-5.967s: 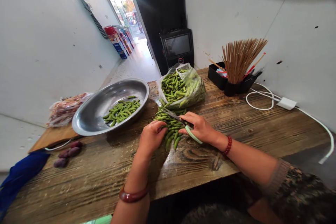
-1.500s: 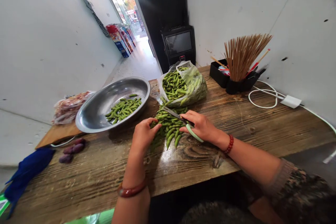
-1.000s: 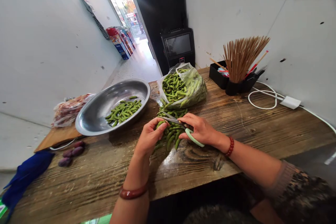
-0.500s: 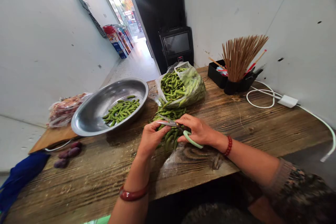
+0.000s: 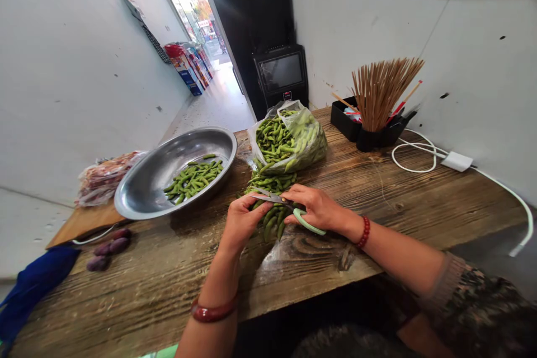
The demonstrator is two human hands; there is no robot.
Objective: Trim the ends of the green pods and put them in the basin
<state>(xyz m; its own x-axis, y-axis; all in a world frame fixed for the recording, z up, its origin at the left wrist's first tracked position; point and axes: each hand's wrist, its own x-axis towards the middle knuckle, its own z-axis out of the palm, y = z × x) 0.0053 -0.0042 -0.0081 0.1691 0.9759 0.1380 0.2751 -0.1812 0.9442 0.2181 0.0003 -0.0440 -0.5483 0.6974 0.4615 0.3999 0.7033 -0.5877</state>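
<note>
While my right hand [image 5: 316, 208] grasps the scissors [image 5: 277, 198] by their pale-green handles, their long axis runs obliquely, parted blades directed left and slightly away from me. Tabletop [image 5: 356, 179] extends toward its near edge; the basin [image 5: 142, 184] bounds the left, the bag [image 5: 312, 145] the far side. The blades reach my left hand's [image 5: 239, 221] narrowly set fingertips; whether these pinch anything, I cannot tell.

On the surface [image 5: 168, 291]: left, a basin [image 5: 145, 193] with pods [image 5: 195, 179] inside; right of it, a bag of pods [image 5: 312, 142], loose pods [image 5: 277, 182] before it; farther right, skewers [image 5: 381, 95] in a holder [image 5: 369, 142].
</note>
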